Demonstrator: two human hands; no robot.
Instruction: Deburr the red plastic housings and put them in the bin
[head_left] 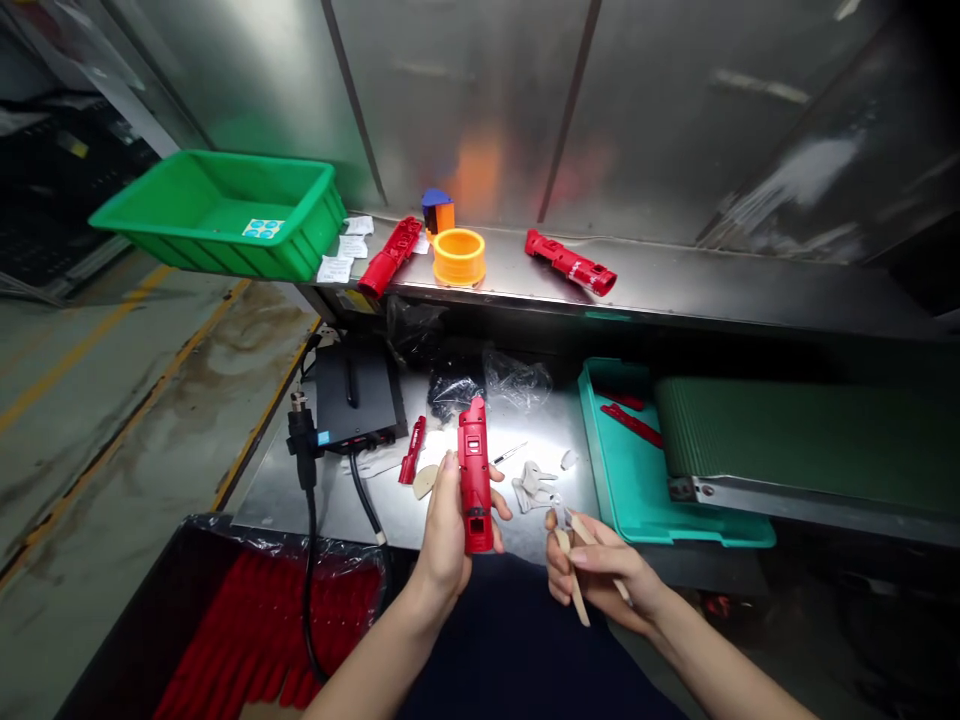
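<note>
My left hand [446,530] is closed around a red plastic housing [474,470], held upright over the front edge of the steel bench [375,500]. My right hand [600,570] is just to its right, fingers pinched on pale wooden sticks [576,590] and a small clear piece near the fingertips. White plastic clips [534,485] lie on the bench just beyond both hands. A small red part [412,450] and a tan disc [425,482] lie left of the housing.
A black box [354,395] with a cable sits at the bench's left. A teal tray [622,460] and a green conveyor belt [810,440] are on the right. The shelf above holds a green bin [225,210], an orange ring [459,257] and two red housings. A lined bin of red parts [262,630] stands lower left.
</note>
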